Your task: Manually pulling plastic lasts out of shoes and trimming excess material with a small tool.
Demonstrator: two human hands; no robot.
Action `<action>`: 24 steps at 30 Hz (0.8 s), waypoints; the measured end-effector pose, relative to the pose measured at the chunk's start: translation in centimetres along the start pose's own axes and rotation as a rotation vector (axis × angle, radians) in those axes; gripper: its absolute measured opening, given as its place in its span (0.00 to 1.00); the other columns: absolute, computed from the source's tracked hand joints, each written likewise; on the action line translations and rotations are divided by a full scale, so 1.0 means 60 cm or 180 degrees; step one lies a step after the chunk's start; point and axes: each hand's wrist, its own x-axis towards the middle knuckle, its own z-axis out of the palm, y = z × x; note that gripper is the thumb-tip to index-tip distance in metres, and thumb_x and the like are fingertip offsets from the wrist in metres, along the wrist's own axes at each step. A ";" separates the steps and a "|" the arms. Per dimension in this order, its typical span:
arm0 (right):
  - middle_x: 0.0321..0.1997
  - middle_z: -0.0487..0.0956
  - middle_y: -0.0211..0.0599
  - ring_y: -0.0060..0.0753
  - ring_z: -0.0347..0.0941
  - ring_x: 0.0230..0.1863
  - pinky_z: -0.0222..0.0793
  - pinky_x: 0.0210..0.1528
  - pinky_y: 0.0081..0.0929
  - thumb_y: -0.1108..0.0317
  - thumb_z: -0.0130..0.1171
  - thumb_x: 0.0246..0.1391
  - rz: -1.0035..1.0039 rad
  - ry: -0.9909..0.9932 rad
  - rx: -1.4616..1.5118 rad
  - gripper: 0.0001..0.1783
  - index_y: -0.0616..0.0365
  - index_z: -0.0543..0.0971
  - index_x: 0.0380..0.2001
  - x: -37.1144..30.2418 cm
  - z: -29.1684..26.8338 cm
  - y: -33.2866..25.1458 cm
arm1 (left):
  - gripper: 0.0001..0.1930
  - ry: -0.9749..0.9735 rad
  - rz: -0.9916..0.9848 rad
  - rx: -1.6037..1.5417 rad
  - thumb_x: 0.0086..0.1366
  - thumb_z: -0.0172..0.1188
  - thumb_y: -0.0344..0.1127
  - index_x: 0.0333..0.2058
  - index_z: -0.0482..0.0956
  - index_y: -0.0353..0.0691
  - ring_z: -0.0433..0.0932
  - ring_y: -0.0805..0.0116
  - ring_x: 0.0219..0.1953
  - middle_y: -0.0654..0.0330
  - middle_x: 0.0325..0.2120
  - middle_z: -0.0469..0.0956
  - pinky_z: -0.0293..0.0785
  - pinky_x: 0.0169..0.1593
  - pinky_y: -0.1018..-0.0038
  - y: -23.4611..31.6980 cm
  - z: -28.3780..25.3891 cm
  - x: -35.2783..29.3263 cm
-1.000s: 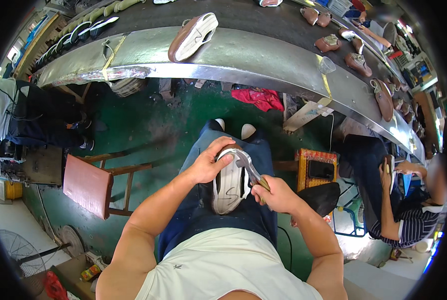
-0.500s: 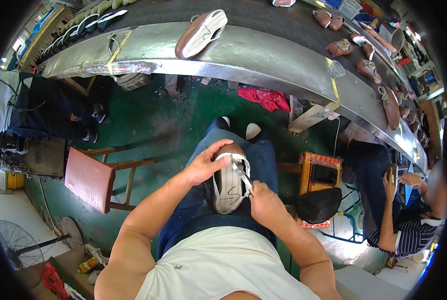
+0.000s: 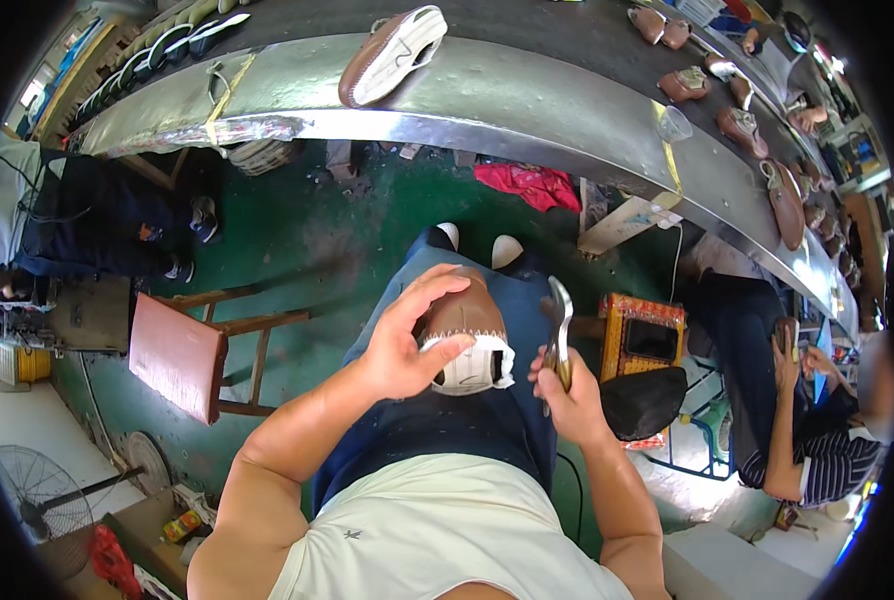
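Head view: holds a brown shoe (image 3: 477,308) over blue trousers (image 3: 525,310), with the brown part turned away from the body and the stitched white part nearer to it. Clasps the shoe from its left side with the left hand (image 3: 404,342), with fingers bent over the brown part and thumb laid against the stitched edge. Grips a metal hand tool (image 3: 561,325) with the right hand (image 3: 572,397) just right of the shoe and apart from it, with fingers wrapped narrowly around the handle and the curved metal head pointing away from the body. Beyond the shoe, shows a red cloth (image 3: 527,187) on the green floor (image 3: 297,230) and, farther off, a metal bench (image 3: 527,85) with a second shoe (image 3: 392,60) on it. Left of the shoe, shows a stool (image 3: 175,355) with a pinkish-brown seat; right of it, past the right hand, shows a black phone (image 3: 650,338) on an orange-edged surface (image 3: 613,335).
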 end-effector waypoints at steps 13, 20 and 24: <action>0.39 0.79 0.34 0.31 0.77 0.38 0.76 0.41 0.32 0.61 0.57 0.69 0.0784 0.1324 0.2062 0.13 0.61 0.75 0.47 0.118 -0.049 0.203 | 0.43 0.0002 -0.2147 -0.0716 0.59 0.66 0.25 0.71 0.55 0.36 0.70 0.62 0.63 0.50 0.61 0.70 0.66 0.65 0.67 -0.098 0.058 -0.142; 0.39 0.81 0.55 0.55 0.80 0.43 0.73 0.46 0.45 0.62 0.60 0.62 -0.0016 0.1155 -0.1431 0.19 0.67 0.72 0.48 0.119 -0.060 0.136 | 0.17 -0.0884 -0.1732 0.1614 0.67 0.62 0.43 0.38 0.83 0.31 0.82 0.50 0.37 0.46 0.34 0.81 0.78 0.42 0.62 -0.110 0.078 -0.080; 0.37 0.82 0.58 0.63 0.79 0.42 0.73 0.46 0.53 0.61 0.56 0.64 0.0059 0.0628 -0.2103 0.17 0.62 0.72 0.50 0.038 -0.070 0.074 | 0.09 -0.0459 -0.1100 0.1609 0.67 0.60 0.33 0.32 0.83 0.32 0.82 0.48 0.35 0.48 0.31 0.81 0.78 0.40 0.62 -0.108 0.091 -0.093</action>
